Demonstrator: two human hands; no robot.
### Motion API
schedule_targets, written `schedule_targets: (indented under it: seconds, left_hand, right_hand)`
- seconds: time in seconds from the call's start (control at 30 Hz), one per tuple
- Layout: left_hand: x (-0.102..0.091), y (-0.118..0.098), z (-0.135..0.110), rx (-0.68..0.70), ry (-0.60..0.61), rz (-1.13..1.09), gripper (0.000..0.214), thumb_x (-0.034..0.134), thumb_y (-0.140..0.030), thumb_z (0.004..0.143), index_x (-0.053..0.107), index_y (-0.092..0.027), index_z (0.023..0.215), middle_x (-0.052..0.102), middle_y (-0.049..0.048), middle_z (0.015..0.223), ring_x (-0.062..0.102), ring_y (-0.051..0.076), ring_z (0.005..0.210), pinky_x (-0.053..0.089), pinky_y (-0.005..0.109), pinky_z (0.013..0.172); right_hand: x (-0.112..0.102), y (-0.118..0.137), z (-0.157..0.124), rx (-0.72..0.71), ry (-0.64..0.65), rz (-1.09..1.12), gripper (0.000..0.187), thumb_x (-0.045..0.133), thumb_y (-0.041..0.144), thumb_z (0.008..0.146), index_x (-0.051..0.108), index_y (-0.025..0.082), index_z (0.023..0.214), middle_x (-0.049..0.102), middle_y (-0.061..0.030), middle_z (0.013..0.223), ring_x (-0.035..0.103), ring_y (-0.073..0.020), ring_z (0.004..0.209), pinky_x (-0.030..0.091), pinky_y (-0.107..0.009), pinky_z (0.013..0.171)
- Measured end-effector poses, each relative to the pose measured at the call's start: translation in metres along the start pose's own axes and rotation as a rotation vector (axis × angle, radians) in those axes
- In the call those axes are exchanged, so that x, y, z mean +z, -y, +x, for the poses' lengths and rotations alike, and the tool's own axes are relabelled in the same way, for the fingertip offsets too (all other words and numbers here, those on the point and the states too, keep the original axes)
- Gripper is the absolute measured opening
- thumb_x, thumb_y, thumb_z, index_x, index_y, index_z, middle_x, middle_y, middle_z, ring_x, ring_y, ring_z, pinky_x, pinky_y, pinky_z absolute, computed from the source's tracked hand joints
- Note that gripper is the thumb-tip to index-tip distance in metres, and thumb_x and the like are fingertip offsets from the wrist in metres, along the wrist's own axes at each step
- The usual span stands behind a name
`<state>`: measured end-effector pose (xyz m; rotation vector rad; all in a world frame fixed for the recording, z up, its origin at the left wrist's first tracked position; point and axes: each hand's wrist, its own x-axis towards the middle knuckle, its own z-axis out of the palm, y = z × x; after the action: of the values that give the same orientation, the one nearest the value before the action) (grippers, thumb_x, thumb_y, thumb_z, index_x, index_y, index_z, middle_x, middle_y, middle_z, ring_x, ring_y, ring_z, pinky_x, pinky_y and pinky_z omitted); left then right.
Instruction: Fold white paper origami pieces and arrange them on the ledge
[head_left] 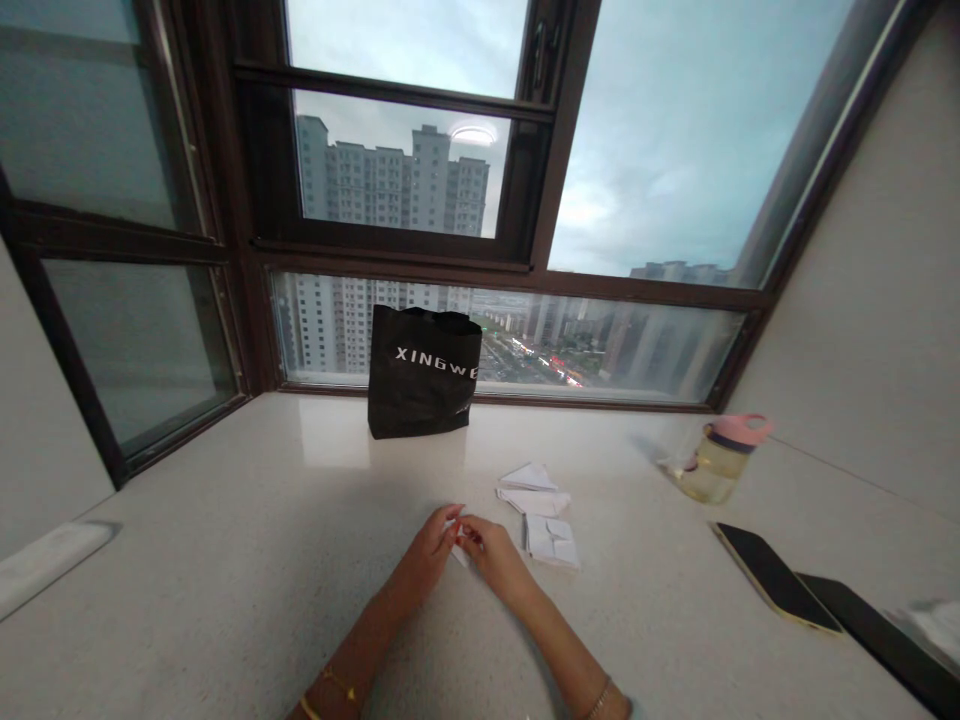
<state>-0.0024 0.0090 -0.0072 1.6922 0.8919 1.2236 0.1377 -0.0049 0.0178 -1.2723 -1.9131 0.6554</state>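
Beyond a wide, dark-framed window (480, 160), grey cloud and pale tower blocks, with a round ceiling lamp mirrored in the middle pane. Below it, a pale speckled countertop (225, 560) running from wall to wall, with plain light walls closing in on both sides.

At the back, close against the window ledge, a black bag (422, 372) standing upright, white lettering across its face.

Far right, flat and screen-up, a yellow-edged phone (776, 578), and just beside it toward the near edge a dark phone (877, 635). Behind those, near the right wall, a clear bottle (716, 462) with a pink lid and yellowish liquid inside. Far left, a flat white object (45, 565), too blurred to identify.

Mid-counter, a small cluster of folded white papers (541, 515), just beside the right hand.

In front of the papers, left hand (433, 542) and right hand (493, 556) drawn together, fingertips meeting. Both pinching a small white paper piece (459, 556), mostly hidden between the fingers. Resting on the counter or lifted just clear of it: impossible to tell.

Thin gold bracelets on the left wrist, a fine chain on the right.
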Motion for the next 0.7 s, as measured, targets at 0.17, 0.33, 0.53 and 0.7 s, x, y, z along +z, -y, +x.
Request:
schedule_targets:
  seconds: [0.17, 0.33, 0.53, 0.7]
  left_hand:
    - [0.013, -0.002, -0.003, 0.035, 0.033, 0.021, 0.035, 0.045, -0.036, 0.079, 0.054, -0.019, 0.108, 0.055, 0.0089, 0.111, 0.047, 0.020, 0.107, 0.030, 0.034, 0.098]
    - [0.023, -0.007, -0.007, -0.055, 0.161, 0.070, 0.037, 0.045, -0.040, 0.078, 0.054, -0.021, 0.108, 0.062, 0.0041, 0.087, 0.056, 0.015, 0.071, 0.043, 0.026, 0.071]
    - [0.022, -0.013, -0.006, -0.178, 0.155, 0.142, 0.038, 0.037, -0.042, 0.079, 0.053, -0.019, 0.106, 0.055, -0.0048, 0.054, 0.039, 0.009, 0.038, 0.033, 0.019, 0.044]
    - [0.013, -0.018, -0.008, -0.162, 0.153, 0.281, 0.037, 0.037, -0.040, 0.078, 0.056, -0.018, 0.101, 0.054, -0.0041, 0.052, 0.044, 0.011, 0.044, 0.033, 0.020, 0.050]
  right_hand:
    - [0.008, 0.003, -0.013, 0.000, -0.063, 0.057, 0.019, 0.044, 0.019, 0.075, 0.063, 0.019, 0.079, 0.063, -0.0027, 0.076, 0.054, -0.0165, 0.071, 0.040, -0.025, 0.067]
    - [-0.009, -0.029, -0.047, 0.153, -0.143, 0.197, 0.017, 0.049, 0.026, 0.072, 0.056, 0.018, 0.084, 0.047, 0.0057, 0.050, 0.043, -0.0119, 0.048, 0.033, -0.022, 0.049]
    - [-0.065, -0.075, -0.089, 0.353, -0.336, -0.060, 0.008, 0.052, 0.019, 0.064, 0.052, 0.020, 0.072, 0.050, 0.0041, 0.054, 0.047, -0.0137, 0.053, 0.035, -0.025, 0.053]
    - [-0.074, -0.071, -0.090, 0.368, -0.318, -0.401, 0.018, 0.050, 0.011, 0.065, 0.057, 0.019, 0.079, 0.059, -0.0039, 0.073, 0.054, -0.0196, 0.070, 0.038, -0.029, 0.066]
